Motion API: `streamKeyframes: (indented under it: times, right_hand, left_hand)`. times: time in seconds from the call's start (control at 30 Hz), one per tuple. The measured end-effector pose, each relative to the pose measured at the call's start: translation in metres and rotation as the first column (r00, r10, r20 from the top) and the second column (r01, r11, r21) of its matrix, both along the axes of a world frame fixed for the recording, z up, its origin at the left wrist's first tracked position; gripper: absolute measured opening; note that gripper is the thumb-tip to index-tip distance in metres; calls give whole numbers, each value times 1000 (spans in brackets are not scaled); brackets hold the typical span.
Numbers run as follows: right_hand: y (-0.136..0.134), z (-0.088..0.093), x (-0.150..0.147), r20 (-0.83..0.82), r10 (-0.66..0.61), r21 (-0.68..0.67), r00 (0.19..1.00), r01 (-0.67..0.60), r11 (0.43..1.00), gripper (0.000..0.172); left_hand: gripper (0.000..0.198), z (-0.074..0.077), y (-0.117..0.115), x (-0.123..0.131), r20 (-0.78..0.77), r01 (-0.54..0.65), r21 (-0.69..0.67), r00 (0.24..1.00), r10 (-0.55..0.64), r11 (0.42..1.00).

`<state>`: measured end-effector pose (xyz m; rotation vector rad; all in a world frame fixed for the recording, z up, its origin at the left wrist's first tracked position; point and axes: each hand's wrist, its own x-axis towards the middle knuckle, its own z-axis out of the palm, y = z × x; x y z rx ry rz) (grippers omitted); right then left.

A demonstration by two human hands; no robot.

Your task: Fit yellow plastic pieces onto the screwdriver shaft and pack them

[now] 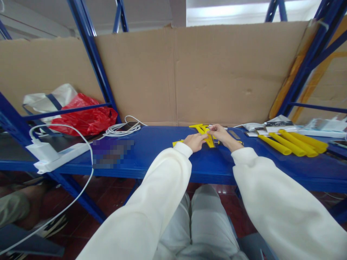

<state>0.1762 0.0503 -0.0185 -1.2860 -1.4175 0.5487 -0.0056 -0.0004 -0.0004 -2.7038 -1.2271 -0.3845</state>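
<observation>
A yellow plastic piece (pixel 209 141) with flat arms, somewhat like a small model plane, lies on the blue bench just beyond my hands. My left hand (pixel 195 142) rests at its near left side, with the fingers bent and pressed against it. From the right, my right hand (pixel 221 133) reaches over the same piece with thumb and fingertips pinched together. What sits between those fingertips is too small to make out. The fingertips of both hands almost meet. Other small yellow and dark parts around the hands are partly covered.
Several yellow tapered tubes (pixel 298 142) lie at the right, before white packets (pixel 280 122). Leftward are a coiled white cable (pixel 121 129), a red plastic bag (pixel 86 113) and a power strip (pixel 65 157) with a looping cord. Cardboard (pixel 211 76) walls the back; blue posts (pixel 93 54) frame the bench.
</observation>
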Motion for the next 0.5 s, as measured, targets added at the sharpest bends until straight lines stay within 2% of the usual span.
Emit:
streamKeyframes:
  times: [0.17, 0.23, 0.37, 0.5]
  right_hand:
    - [-13, 10, -4, -95, -38, -70, 995, 32, 997, 21]
    - [-17, 15, -5, -119, 9, -136, 993, -26, 990, 16]
    - [-23, 20, -7, -84, 138, -235, 987, -154, 960, 19]
    - [-26, 22, -7, -58, 144, -266, 988, -155, 952, 16]
  left_hand:
    - [39, 1, 1, -1, 76, -15, -9, 997, 16, 1000]
    - [40, 1, 2, -1, 116, -36, -13, 993, 37, 999]
    - [41, 2, 2, -3, 142, -51, -22, 988, 54, 998]
    - [49, 1, 1, -1, 128, -75, -29, 989, 78, 997]
